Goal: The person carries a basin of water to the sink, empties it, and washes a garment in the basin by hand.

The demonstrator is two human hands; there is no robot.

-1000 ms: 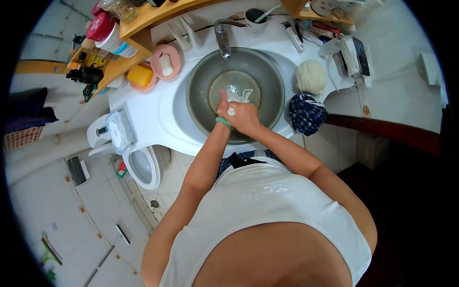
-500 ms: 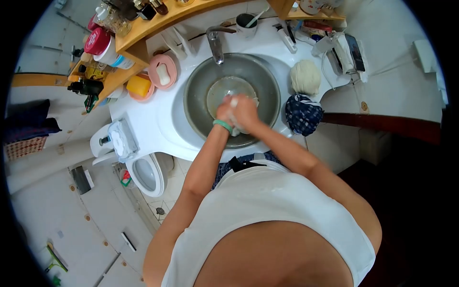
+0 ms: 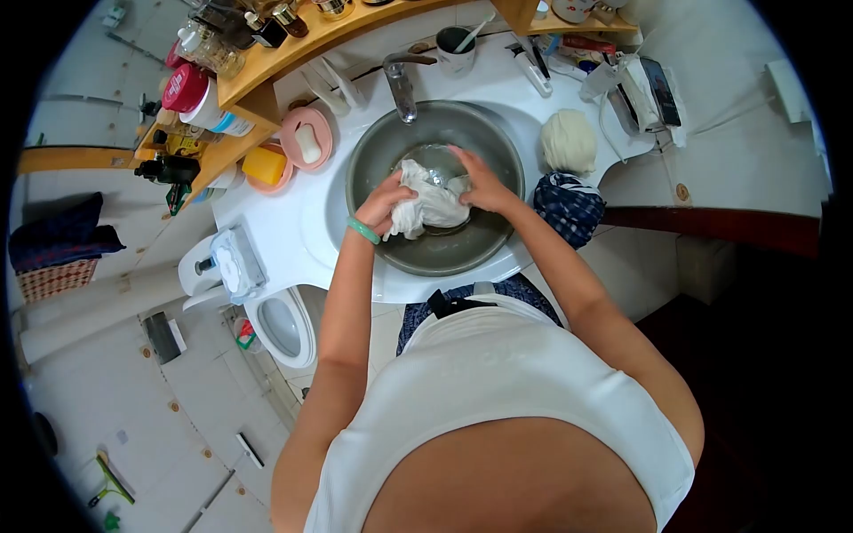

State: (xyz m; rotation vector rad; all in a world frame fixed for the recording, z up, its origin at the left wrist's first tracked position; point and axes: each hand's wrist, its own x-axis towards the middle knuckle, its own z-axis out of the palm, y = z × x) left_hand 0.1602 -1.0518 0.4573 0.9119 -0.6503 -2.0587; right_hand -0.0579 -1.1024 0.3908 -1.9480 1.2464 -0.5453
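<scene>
A wet white cloth [image 3: 428, 197] lies bunched over shallow water in a grey metal basin [image 3: 360, 173]. My left hand [image 3: 384, 202], with a green bangle at the wrist, grips the cloth's left side with bent fingers. On the other side, my right hand [image 3: 484, 186] has its fingers spread, thumb close to the cloth's right edge; whether it touches the cloth is unclear. The basin sits in the white washbasin under a metal faucet [image 3: 402, 89].
Right of the basin are a rolled cream cloth [image 3: 569, 142] and a dark blue patterned bundle [image 3: 569, 209]. Soap dishes hold white soap [image 3: 307, 143] and a yellow block [image 3: 264, 165] on the left. A cup with a toothbrush [image 3: 456, 53] stands behind; bottles line the wooden shelf [image 3: 355, 31].
My hands were pressed together around the squeezed cloth. Now they are apart, left hand leftward and right hand rightward, and the cloth has loosened between them.
</scene>
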